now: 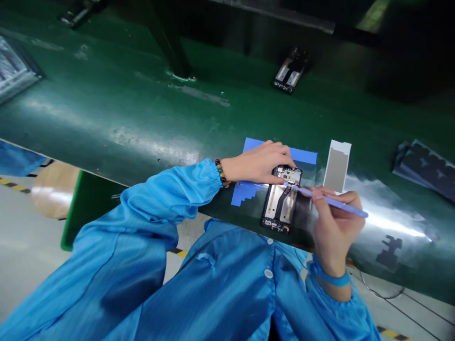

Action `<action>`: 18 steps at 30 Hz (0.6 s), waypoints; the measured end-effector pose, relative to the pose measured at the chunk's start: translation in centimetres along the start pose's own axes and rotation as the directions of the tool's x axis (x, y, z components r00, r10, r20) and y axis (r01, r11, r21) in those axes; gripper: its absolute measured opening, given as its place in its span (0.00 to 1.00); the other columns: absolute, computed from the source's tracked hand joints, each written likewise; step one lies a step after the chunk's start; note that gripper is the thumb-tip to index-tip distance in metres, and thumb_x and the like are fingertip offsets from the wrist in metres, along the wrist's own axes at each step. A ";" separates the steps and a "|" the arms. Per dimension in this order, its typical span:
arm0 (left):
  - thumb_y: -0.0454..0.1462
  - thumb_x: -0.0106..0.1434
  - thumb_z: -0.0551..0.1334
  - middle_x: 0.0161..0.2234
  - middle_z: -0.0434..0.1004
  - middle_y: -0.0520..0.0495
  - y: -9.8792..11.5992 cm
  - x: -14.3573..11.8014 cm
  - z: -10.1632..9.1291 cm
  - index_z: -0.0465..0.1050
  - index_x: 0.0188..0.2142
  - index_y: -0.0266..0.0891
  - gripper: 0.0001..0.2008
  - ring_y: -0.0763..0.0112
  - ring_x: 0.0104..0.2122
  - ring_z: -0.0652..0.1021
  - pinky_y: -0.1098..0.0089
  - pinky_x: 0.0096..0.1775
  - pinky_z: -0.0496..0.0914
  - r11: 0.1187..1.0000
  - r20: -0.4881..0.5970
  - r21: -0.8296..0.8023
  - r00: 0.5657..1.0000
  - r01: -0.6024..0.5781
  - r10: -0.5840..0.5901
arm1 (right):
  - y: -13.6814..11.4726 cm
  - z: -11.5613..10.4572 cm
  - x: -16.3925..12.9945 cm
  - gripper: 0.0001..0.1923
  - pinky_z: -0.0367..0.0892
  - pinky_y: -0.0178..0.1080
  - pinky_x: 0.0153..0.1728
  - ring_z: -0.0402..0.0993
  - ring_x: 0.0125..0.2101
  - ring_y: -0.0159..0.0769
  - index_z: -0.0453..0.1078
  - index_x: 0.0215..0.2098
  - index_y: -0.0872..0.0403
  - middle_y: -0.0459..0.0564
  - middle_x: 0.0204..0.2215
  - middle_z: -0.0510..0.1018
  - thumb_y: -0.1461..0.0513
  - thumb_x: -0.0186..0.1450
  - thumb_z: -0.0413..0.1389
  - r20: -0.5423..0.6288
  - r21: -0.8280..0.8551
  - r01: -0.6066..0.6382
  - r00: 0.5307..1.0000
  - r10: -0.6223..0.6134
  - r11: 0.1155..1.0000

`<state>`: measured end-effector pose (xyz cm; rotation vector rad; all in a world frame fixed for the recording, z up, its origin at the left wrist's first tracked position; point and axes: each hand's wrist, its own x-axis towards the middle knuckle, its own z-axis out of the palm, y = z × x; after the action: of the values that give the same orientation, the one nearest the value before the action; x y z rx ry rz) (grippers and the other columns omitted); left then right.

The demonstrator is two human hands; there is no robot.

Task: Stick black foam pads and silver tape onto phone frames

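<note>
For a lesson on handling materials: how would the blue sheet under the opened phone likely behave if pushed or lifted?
The blue sheet lies flat on the green table, so it is probably thin, light and floppy. It may slide easily on that glossy surface. The phone and left hand rest on it, likely pinning it.

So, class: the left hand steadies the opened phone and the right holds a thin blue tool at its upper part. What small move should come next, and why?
Probably ease the blue tool a little further onto the opened phone. Its tip already lies near the phone's top section, the right hand grips it like a pen, and the left hand pins the phone's top end.
</note>
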<state>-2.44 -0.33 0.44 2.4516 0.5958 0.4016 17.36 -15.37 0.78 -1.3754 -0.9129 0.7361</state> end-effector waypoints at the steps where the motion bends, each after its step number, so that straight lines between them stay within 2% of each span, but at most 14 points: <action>1: 0.44 0.72 0.70 0.57 0.80 0.40 -0.1 -0.3 -0.1 0.78 0.61 0.42 0.20 0.53 0.56 0.77 0.56 0.56 0.66 1.000 -0.001 -0.011 1.000 -0.011 0.011 | 0.3 -0.3 1.0 0.19 0.78 0.52 0.55 0.86 0.40 0.41 0.68 0.35 0.49 0.45 0.35 0.86 0.58 0.63 0.75 -0.027 -0.016 0.003 1.000 -0.004 1.000; 6: 0.41 0.73 0.68 0.60 0.80 0.41 0.0 -1.1 -0.3 0.78 0.59 0.42 0.17 0.53 0.59 0.77 0.54 0.57 0.65 1.000 -0.015 0.008 1.000 -0.016 0.016 | 2.0 -0.5 3.5 0.22 0.79 0.49 0.50 0.86 0.39 0.41 0.66 0.34 0.49 0.44 0.34 0.85 0.54 0.62 0.76 0.011 -0.073 -0.021 1.000 0.022 0.997; 13: 0.40 0.74 0.67 0.58 0.80 0.42 -0.2 -1.2 0.3 0.79 0.53 0.41 0.11 0.56 0.58 0.79 0.56 0.55 0.66 0.996 -0.080 0.023 0.993 -0.083 0.085 | 2.1 -0.3 3.5 0.20 0.77 0.48 0.51 0.85 0.40 0.40 0.67 0.34 0.48 0.45 0.35 0.85 0.56 0.64 0.74 0.079 -0.090 -0.028 0.996 0.035 0.996; 18: 0.40 0.74 0.67 0.54 0.82 0.44 -0.3 -1.3 0.3 0.81 0.51 0.42 0.09 0.59 0.53 0.79 0.57 0.52 0.66 0.994 -0.094 0.055 0.991 -0.092 0.097 | 2.4 -0.2 3.6 0.18 0.78 0.46 0.50 0.85 0.41 0.40 0.67 0.35 0.48 0.45 0.35 0.85 0.56 0.65 0.74 0.103 -0.093 -0.030 0.994 0.039 0.995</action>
<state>-3.51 -0.90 -0.17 2.5273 0.5368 0.5526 19.49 -12.13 -1.23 -1.4472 -1.0179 0.8073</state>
